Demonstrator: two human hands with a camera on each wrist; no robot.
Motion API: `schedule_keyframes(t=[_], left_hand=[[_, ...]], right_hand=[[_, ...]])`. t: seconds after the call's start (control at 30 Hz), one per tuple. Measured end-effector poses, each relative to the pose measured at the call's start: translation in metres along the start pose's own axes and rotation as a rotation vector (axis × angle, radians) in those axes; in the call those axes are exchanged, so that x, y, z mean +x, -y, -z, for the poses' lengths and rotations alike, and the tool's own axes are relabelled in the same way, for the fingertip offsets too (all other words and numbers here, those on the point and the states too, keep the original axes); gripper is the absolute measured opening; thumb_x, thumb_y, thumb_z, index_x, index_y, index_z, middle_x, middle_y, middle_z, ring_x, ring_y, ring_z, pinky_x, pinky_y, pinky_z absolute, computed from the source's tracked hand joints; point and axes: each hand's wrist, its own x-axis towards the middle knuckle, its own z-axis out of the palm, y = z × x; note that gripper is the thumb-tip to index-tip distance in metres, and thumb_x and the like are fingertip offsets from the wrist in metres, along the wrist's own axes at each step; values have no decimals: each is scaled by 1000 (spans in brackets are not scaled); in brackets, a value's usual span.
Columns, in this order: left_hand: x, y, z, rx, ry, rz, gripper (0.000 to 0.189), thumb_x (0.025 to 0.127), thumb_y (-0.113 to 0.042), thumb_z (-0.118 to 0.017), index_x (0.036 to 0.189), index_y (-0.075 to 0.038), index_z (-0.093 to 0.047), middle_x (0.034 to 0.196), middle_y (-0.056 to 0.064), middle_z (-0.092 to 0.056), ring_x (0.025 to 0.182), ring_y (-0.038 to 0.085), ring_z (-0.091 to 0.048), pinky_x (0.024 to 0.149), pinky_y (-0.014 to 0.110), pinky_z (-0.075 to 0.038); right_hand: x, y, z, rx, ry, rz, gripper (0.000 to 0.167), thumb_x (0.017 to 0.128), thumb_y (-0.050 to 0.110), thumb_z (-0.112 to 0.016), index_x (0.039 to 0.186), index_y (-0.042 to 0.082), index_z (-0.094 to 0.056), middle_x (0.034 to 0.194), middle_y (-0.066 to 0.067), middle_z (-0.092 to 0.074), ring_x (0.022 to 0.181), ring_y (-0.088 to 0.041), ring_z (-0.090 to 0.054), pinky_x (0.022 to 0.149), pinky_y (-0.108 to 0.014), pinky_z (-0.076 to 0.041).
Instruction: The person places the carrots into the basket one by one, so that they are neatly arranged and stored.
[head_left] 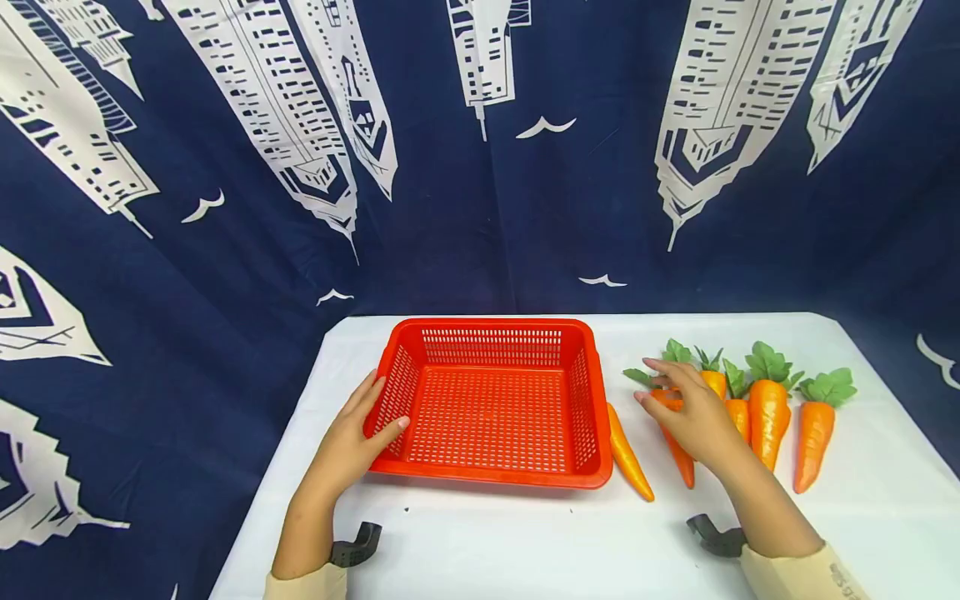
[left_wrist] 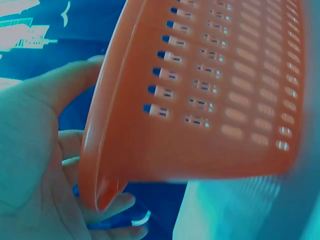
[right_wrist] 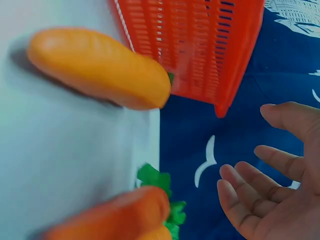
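A red plastic basket (head_left: 491, 417) with slotted walls sits on the white table. My left hand (head_left: 351, 442) is at its left rim, thumb spread from straight fingers; in the left wrist view the rim (left_wrist: 107, 100) hides part of the fingers. Over the carrots to the right is my right hand (head_left: 693, 417), fingers loosely bent and nothing between them. The right wrist view shows that hand (right_wrist: 275, 185) with thumb and fingers apart. An orange carrot (head_left: 682, 454) lies below it, partly hidden by the hand. A slim carrot (head_left: 628, 454) lies alongside the basket's right wall.
Several leafy-topped carrots lie on the right, among them a thick carrot (head_left: 767, 421) and a paler carrot (head_left: 813, 442) farthest right. The white table (head_left: 525, 542) ends at a dark blue cloth (head_left: 465, 225) printed with white buildings and birds.
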Motion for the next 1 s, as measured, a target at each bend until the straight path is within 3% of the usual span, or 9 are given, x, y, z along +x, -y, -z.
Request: schedule_keyframes(t=[0.23, 0.43, 0.57, 0.73, 0.83, 1.0], left_hand=[[-10, 9, 0, -52, 49, 12, 93, 90, -60, -68, 163, -22, -23, 170, -4, -18, 154, 34, -29, 117, 65, -30], [-16, 14, -4, -91, 67, 32, 95, 88, -58, -70, 163, -25, -22, 171, -4, -16, 155, 34, -25, 117, 65, -29], [-18, 15, -6, -104, 65, 35, 99, 86, -59, -72, 163, -25, -21, 171, -5, -14, 156, 34, -22, 117, 66, -28], [-20, 18, -10, -158, 72, 31, 109, 81, -51, -80, 163, -33, -11, 172, -6, -8, 156, 36, -20, 116, 70, -26], [-20, 21, -14, -174, 72, 8, 115, 79, -46, -84, 164, -32, -8, 172, -5, -5, 156, 37, -19, 115, 71, -25], [-23, 21, -16, -171, 59, 5, 118, 77, -47, -86, 164, -29, -8, 172, -8, -5, 157, 34, -17, 116, 71, -24]], right_hand=[[1, -2, -20, 69, 44, 13, 54, 93, 22, -74, 142, 8, -56, 128, -22, -57, 111, -41, -65, 89, -52, -58], [2, -8, -34, 114, 89, -12, 54, 92, 17, -74, 141, 5, -56, 135, -22, -56, 113, -40, -66, 83, -40, -61], [2, -10, -42, 156, 137, -26, 52, 93, 12, -72, 141, 4, -56, 134, -22, -57, 112, -40, -66, 81, -38, -62], [2, -13, -50, 133, 163, -52, 50, 93, 16, -71, 140, 5, -57, 133, -21, -58, 114, -40, -65, 88, -47, -60], [2, -16, -54, 111, 165, -64, 49, 93, 18, -72, 139, 7, -59, 132, -20, -59, 113, -38, -66, 90, -50, -58], [1, -20, -60, 112, 188, -78, 50, 91, 14, -71, 139, 5, -58, 131, -20, -60, 107, -31, -68, 87, -41, -58]])
